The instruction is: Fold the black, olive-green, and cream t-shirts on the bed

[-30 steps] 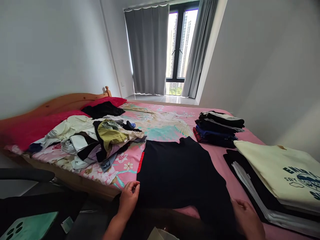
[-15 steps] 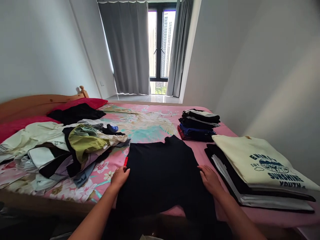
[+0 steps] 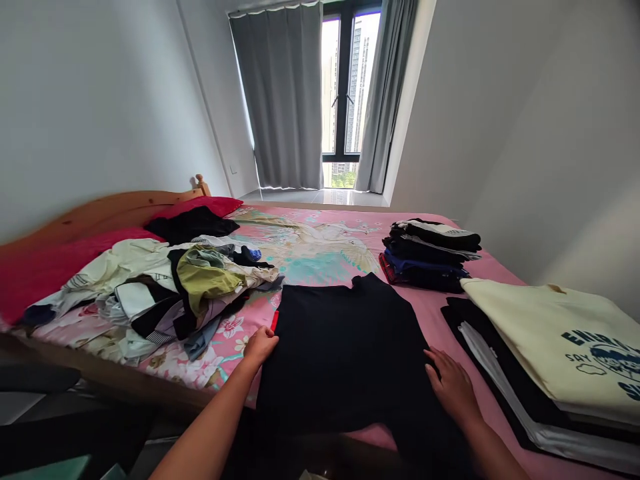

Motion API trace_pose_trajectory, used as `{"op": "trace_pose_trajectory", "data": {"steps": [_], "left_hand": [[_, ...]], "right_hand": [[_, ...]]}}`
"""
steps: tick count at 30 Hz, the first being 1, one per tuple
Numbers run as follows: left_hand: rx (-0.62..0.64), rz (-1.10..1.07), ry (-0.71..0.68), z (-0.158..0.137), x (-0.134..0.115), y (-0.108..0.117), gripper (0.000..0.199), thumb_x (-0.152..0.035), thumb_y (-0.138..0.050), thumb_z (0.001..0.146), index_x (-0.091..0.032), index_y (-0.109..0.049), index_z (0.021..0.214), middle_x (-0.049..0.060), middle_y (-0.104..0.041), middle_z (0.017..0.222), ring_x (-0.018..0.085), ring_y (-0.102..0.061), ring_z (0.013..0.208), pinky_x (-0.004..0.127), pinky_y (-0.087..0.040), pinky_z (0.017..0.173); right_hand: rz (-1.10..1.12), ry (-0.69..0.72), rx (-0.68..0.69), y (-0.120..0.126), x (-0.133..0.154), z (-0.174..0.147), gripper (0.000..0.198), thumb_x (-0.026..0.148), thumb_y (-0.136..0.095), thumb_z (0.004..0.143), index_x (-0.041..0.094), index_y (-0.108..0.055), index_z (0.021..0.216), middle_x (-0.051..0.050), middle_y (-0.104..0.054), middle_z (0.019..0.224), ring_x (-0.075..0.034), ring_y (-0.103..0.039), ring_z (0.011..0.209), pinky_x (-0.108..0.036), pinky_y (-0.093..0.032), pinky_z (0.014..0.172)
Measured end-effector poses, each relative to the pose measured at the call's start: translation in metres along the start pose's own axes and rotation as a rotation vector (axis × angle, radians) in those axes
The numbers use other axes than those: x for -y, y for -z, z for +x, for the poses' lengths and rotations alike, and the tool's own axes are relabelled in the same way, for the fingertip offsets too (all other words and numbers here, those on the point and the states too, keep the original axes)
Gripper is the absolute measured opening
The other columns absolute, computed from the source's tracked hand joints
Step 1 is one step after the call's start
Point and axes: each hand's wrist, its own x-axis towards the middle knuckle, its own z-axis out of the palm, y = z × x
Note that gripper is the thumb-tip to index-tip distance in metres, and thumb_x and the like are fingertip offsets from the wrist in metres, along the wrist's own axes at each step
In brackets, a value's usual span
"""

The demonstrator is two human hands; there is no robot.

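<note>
A black garment (image 3: 345, 353) lies spread on the near side of the bed, its lower part hanging over the front edge. Its exact kind is not clear. A small strip of red shows at its left edge. My left hand (image 3: 261, 347) is closed, pinching that left edge just below the red strip. At the opposite edge, my right hand (image 3: 453, 385) has its fingers stretched out and apart, with the fingertips touching the cloth.
A loose heap of clothes (image 3: 145, 293) covers the bed's left side, near red pillows (image 3: 120, 243). On the right stand a stack of folded dark clothes (image 3: 433, 257) and a larger stack topped by a cream printed shirt (image 3: 540, 320). The bedsheet (image 3: 320, 240) is pink and floral.
The view has turned left, so everything sits farther right. My right hand's fingers have opened out from the garment's edge. My left hand keeps its pinch.
</note>
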Motion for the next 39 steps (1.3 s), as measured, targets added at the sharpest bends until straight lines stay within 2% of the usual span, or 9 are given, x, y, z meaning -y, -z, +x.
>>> {"op": "trace_pose_trajectory", "data": {"steps": [5, 12, 17, 20, 27, 32, 35, 37, 39], "left_hand": [[0.032, -0.035, 0.016, 0.003, 0.004, -0.003, 0.030, -0.047, -0.058, 0.070, -0.020, -0.062, 0.083, 0.001, -0.069, 0.074, 0.018, -0.063, 0.066, 0.025, -0.038, 0.056], [0.011, -0.044, 0.033, -0.002, 0.003, -0.003, 0.021, -0.040, -0.060, 0.071, -0.021, -0.063, 0.079, 0.001, -0.071, 0.084, 0.018, -0.064, 0.078, 0.023, -0.040, 0.060], [-0.025, -0.044, 0.027, -0.001, 0.004, -0.004, 0.028, -0.048, -0.056, 0.073, -0.021, -0.062, 0.079, 0.004, -0.071, 0.086, 0.023, -0.064, 0.083, 0.028, -0.041, 0.065], [-0.040, -0.068, 0.002, 0.001, 0.008, -0.006, 0.030, -0.050, -0.054, 0.074, -0.022, -0.061, 0.078, 0.004, -0.070, 0.084, 0.024, -0.064, 0.082, 0.028, -0.041, 0.065], [-0.104, -0.210, -0.098, -0.007, 0.018, -0.009, 0.020, -0.041, -0.054, 0.074, -0.021, -0.059, 0.075, 0.002, -0.068, 0.073, 0.021, -0.064, 0.074, 0.027, -0.041, 0.062], [-0.204, -0.332, -0.189, -0.021, 0.026, -0.001, 0.020, -0.035, -0.048, 0.075, -0.019, -0.059, 0.079, 0.004, -0.069, 0.080, 0.021, -0.065, 0.077, 0.029, -0.048, 0.069], [-0.301, -0.354, -0.284, -0.031, 0.012, -0.003, 0.023, -0.028, -0.042, 0.074, -0.019, -0.060, 0.085, 0.008, -0.067, 0.093, 0.023, -0.062, 0.093, 0.035, -0.047, 0.087], [-0.324, -0.369, -0.437, -0.041, -0.013, -0.016, 0.028, -0.022, -0.040, 0.073, -0.019, -0.062, 0.090, 0.008, -0.065, 0.101, 0.022, -0.059, 0.104, 0.036, -0.042, 0.097], [-0.274, -0.381, -0.598, -0.052, -0.046, -0.037, 0.035, -0.017, -0.036, 0.074, -0.019, -0.064, 0.096, 0.008, -0.064, 0.111, 0.021, -0.056, 0.110, 0.036, -0.040, 0.102]], "right_hand": [[-0.014, 0.020, -0.025, -0.003, -0.001, -0.002, 0.045, 0.042, -0.029, 0.088, 0.019, -0.055, 0.117, -0.006, -0.055, 0.126, -0.023, -0.045, 0.120, -0.043, -0.035, 0.099], [0.020, 0.017, -0.043, -0.002, 0.001, -0.001, 0.045, 0.042, -0.030, 0.088, 0.019, -0.056, 0.116, -0.006, -0.056, 0.124, -0.023, -0.046, 0.120, -0.043, -0.036, 0.100], [0.035, -0.011, -0.038, 0.000, 0.004, 0.001, 0.044, 0.043, -0.032, 0.087, 0.020, -0.057, 0.116, -0.006, -0.056, 0.124, -0.023, -0.046, 0.119, -0.043, -0.036, 0.100], [0.038, -0.015, -0.034, 0.002, 0.005, 0.002, 0.043, 0.042, -0.032, 0.087, 0.020, -0.057, 0.116, -0.006, -0.056, 0.124, -0.023, -0.046, 0.120, -0.042, -0.036, 0.100], [0.074, -0.031, -0.039, 0.000, 0.008, 0.002, 0.043, 0.040, -0.034, 0.086, 0.020, -0.058, 0.115, -0.006, -0.057, 0.124, -0.023, -0.046, 0.120, -0.043, -0.035, 0.101], [0.235, -0.101, -0.006, 0.005, 0.002, 0.008, 0.046, 0.043, -0.037, 0.083, 0.017, -0.058, 0.114, -0.009, -0.058, 0.122, -0.025, -0.049, 0.118, -0.043, -0.036, 0.101], [0.343, -0.205, -0.029, 0.021, 0.014, 0.026, 0.049, 0.043, -0.034, 0.084, 0.013, -0.056, 0.116, -0.013, -0.059, 0.118, -0.024, -0.054, 0.112, -0.039, -0.041, 0.098], [0.359, -0.203, -0.057, 0.032, 0.035, 0.041, 0.050, 0.042, -0.030, 0.086, 0.011, -0.055, 0.116, -0.014, -0.059, 0.118, -0.024, -0.053, 0.113, -0.038, -0.040, 0.099], [0.350, -0.146, -0.041, 0.036, 0.061, 0.053, 0.052, 0.040, -0.027, 0.087, 0.010, -0.055, 0.118, -0.013, -0.058, 0.121, -0.023, -0.051, 0.116, -0.037, -0.039, 0.102]]}}
